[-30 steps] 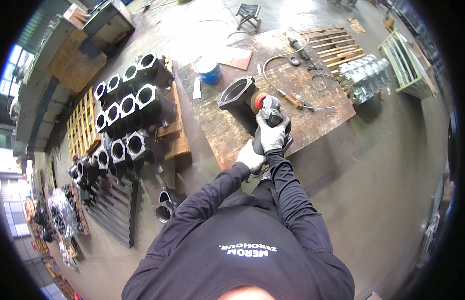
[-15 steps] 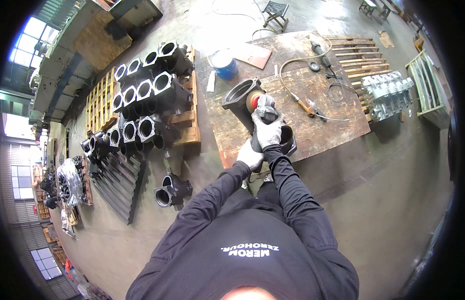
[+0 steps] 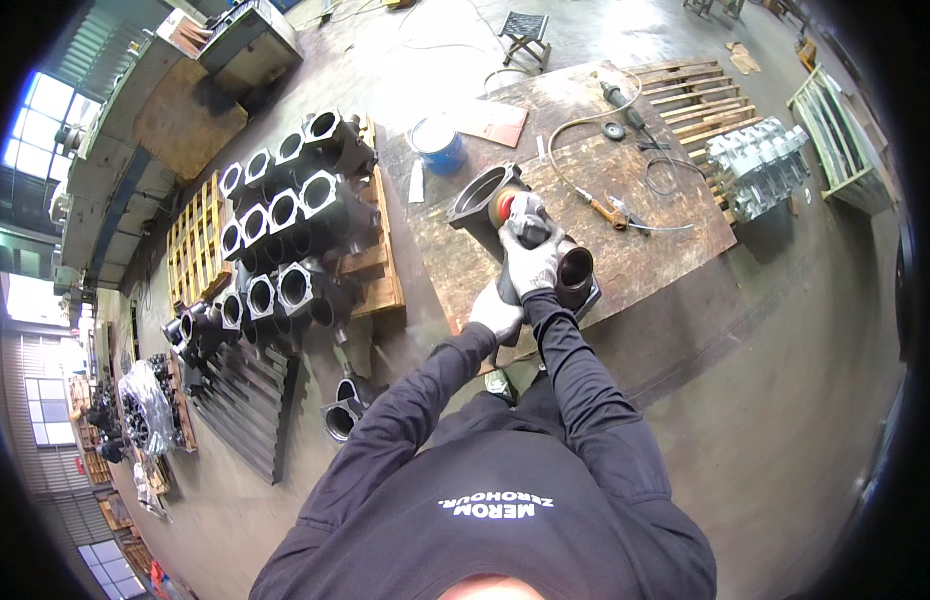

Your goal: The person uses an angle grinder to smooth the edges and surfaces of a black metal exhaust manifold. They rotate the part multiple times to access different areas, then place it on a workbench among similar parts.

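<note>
Both my gloved hands are closed round an angle grinder (image 3: 526, 222) with a red disc (image 3: 504, 207). My right hand (image 3: 532, 264) grips it just behind the head, and my left hand (image 3: 496, 312) wraps the rear of its body, closer to me. The disc sits at the inner edge of a dark metal casting's (image 3: 479, 193) large flanged opening; whether it touches cannot be made out. A second round opening of the casting (image 3: 577, 268) shows to the right of my right wrist. My hands and the grinder hide the middle of the casting.
The worn wooden tabletop (image 3: 675, 235) bears a blue can (image 3: 438, 145), a second grinder (image 3: 630, 108), an orange-handled air tool (image 3: 611, 212) and a looping hose. Similar castings (image 3: 285, 210) stand in rows on pallets at left. Silvery metal parts (image 3: 757, 165) sit on a pallet at right.
The view has turned slightly, so the surroundings sit shifted in the picture. Both hands keep their grip on the grinder, its disc still at the casting's large opening.
</note>
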Demonstrator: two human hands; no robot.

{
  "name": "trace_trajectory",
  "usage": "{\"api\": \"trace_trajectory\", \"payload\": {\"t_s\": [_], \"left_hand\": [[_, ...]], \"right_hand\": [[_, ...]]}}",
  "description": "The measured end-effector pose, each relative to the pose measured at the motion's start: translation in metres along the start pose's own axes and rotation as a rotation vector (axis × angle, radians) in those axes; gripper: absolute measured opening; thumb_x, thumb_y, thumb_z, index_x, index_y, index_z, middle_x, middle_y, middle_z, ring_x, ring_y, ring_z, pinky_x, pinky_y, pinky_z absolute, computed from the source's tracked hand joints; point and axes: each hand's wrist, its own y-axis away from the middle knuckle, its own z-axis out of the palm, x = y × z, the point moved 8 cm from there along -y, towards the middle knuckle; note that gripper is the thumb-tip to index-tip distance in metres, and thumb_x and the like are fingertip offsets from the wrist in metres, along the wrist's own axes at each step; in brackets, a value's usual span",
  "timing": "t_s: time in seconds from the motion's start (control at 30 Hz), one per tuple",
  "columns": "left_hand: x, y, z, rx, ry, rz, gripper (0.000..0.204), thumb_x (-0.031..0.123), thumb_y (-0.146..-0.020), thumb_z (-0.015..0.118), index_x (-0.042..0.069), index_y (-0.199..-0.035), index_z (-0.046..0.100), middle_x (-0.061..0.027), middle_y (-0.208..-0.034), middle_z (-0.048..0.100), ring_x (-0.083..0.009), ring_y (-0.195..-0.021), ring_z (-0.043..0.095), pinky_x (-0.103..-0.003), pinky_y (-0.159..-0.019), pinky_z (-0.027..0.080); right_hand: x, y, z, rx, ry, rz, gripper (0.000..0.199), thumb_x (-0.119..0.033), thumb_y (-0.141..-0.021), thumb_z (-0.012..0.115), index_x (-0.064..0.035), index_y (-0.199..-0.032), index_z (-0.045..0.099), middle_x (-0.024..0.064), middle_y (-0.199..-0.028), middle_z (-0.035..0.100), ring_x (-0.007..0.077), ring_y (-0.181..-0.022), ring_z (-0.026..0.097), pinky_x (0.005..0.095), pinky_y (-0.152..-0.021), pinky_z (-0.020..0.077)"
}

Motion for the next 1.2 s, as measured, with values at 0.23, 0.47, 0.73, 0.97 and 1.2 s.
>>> {"api": "trace_trajectory", "payload": {"t_s": [0.23,0.47,0.73,0.97,1.2], "left_hand": [[0.012,-0.016,0.001,-0.076,0.070,-0.045,0.063,0.031,-0.067,0.078,-0.003,-0.117,0.059,-0.0252,-0.108,0.069,-0.0371,-0.105,0.067,-0.041,-0.090,0.051],[0.032,0.002,-0.024,0.029,0.038,0.064,0.066,0.034,-0.069,0.082,-0.004,-0.116,0.057,-0.0225,-0.110,0.068,-0.0328,-0.107,0.065,-0.039,-0.091,0.050],[0.034,0.004,-0.035,0.036,0.086,0.045,0.061,0.028,-0.067,0.081,-0.003,-0.115,0.058,-0.0235,-0.107,0.068,-0.0366,-0.104,0.066,-0.041,-0.090,0.050],[0.029,0.005,-0.044,0.073,0.003,0.088,0.060,0.030,-0.069,0.079,-0.003,-0.115,0.058,-0.0263,-0.108,0.067,-0.0396,-0.106,0.065,-0.042,-0.091,0.050],[0.011,0.034,-0.044,0.112,-0.016,0.127,0.060,0.026,-0.073,0.074,-0.003,-0.121,0.054,-0.0263,-0.110,0.066,-0.0414,-0.110,0.063,-0.042,-0.093,0.049]], "right_hand": [[-0.020,-0.007,-0.006,0.020,0.128,0.023,0.097,-0.043,-0.071,0.087,-0.0021,-0.141,0.034,0.0239,-0.126,0.061,0.0352,-0.114,0.064,0.0414,-0.097,0.0506],[-0.023,0.008,0.008,-0.015,0.119,0.049,0.092,-0.041,-0.072,0.087,-0.0042,-0.140,0.035,0.0242,-0.130,0.057,0.0345,-0.121,0.059,0.0417,-0.100,0.0476],[-0.032,0.007,0.017,-0.003,-0.029,-0.062,0.089,-0.039,-0.074,0.087,-0.0052,-0.138,0.034,0.0255,-0.126,0.059,0.0348,-0.116,0.062,0.0409,-0.097,0.0500],[-0.026,0.007,0.024,0.069,0.000,-0.147,0.088,-0.039,-0.072,0.088,-0.0068,-0.135,0.037,0.0237,-0.122,0.062,0.0357,-0.113,0.064,0.0426,-0.095,0.0505],[-0.010,0.039,0.030,-0.009,0.030,-0.074,0.087,-0.037,-0.074,0.086,-0.0102,-0.138,0.034,0.0260,-0.117,0.064,0.0377,-0.108,0.066,0.0448,-0.093,0.0514]]}}
